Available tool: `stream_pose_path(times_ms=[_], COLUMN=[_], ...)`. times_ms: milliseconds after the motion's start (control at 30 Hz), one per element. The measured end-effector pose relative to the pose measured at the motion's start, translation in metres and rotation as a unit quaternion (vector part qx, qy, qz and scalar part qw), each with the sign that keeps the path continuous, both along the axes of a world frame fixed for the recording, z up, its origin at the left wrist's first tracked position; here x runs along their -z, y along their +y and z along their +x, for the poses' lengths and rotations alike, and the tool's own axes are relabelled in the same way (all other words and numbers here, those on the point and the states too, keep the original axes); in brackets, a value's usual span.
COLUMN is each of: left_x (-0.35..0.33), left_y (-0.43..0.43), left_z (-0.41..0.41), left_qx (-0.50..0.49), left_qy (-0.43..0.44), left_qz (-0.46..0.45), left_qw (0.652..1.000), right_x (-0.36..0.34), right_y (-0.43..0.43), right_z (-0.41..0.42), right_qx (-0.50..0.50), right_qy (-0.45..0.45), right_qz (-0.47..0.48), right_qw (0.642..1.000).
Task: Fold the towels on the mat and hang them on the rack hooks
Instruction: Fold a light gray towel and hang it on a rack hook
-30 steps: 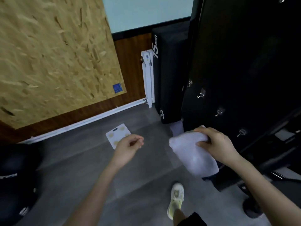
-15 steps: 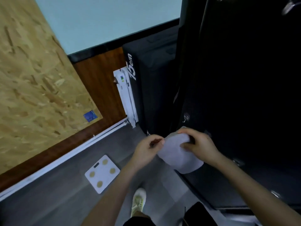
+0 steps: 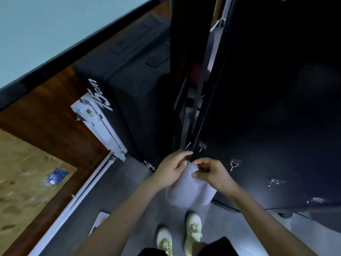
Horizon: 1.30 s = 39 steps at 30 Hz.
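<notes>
Beside the rack's left edge: a folded towel (image 3: 190, 190) is hanging between both hands, above the floor (image 3: 129, 191) and the person's shoes (image 3: 193, 230).
Rack (image 3: 276, 108): a tall, flat black panel, smooth and faintly glossy, is carrying a slanting row of small wire hooks.
Hooks: thin bright metal loops are sticking out of the panel; the first hook (image 3: 202, 147) is sitting just above the hands and the second hook (image 3: 234, 165) just right of the right hand.
Surroundings: a padded black box (image 3: 129, 89) printed "75cm" is standing beside a ribbed white radiator (image 3: 99, 124). A rough chipboard sheet (image 3: 24, 172) is leaning against the wood-panelled wall.
Left hand (image 3: 171, 169): it is gripping the towel's upper left corner, thumb pressing on the cloth, fingers reaching towards the panel's edge.
Right hand (image 3: 212, 174): it is pinching the towel's top edge between curled fingers and thumb.
Towel position: its top is being held between the two hands, close against the panel, while the rest is drooping below the wrists.
Towel look: pale grey-white, soft and matte, it is bulging into a rounded, pouch-like fold with smooth sides.
</notes>
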<state>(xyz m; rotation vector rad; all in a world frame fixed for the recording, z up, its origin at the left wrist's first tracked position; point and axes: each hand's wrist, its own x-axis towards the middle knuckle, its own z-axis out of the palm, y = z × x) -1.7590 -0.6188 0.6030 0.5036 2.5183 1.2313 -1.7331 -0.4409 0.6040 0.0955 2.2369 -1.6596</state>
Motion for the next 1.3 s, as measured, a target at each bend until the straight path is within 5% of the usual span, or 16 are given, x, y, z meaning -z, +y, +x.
stream_pose_path(times_ms=[267, 500, 833, 1000, 1300], left_x=[0.038, 0.062, 0.091, 0.101, 0.116], left_y=[0.021, 0.046, 0.075, 0.076, 0.081], left_z=[-0.042, -0.068, -0.085, -0.088, -0.085], left_qx=[0.106, -0.001, -0.15, -0.165, -0.2], left_qy=[-0.121, -0.102, -0.138, -0.151, -0.104], left_qz=[-0.049, 0.009, 0.077, 0.081, 0.052], left_qw=[0.986, 0.995, 0.976, 0.971, 0.973], right_x=[0.027, 0.038, 0.07, 0.087, 0.094], right_y=[0.028, 0.027, 0.034, 0.022, -0.015], right_z=[-0.014, -0.038, -0.024, -0.016, -0.03], right_qx=[0.058, 0.149, 0.24, 0.272, 0.345], right_qy=[-0.073, -0.063, 0.002, 0.146, 0.052], right_qz=[-0.048, -0.067, 0.021, 0.214, 0.048], right_qw=[0.994, 0.985, 0.971, 0.927, 0.936])
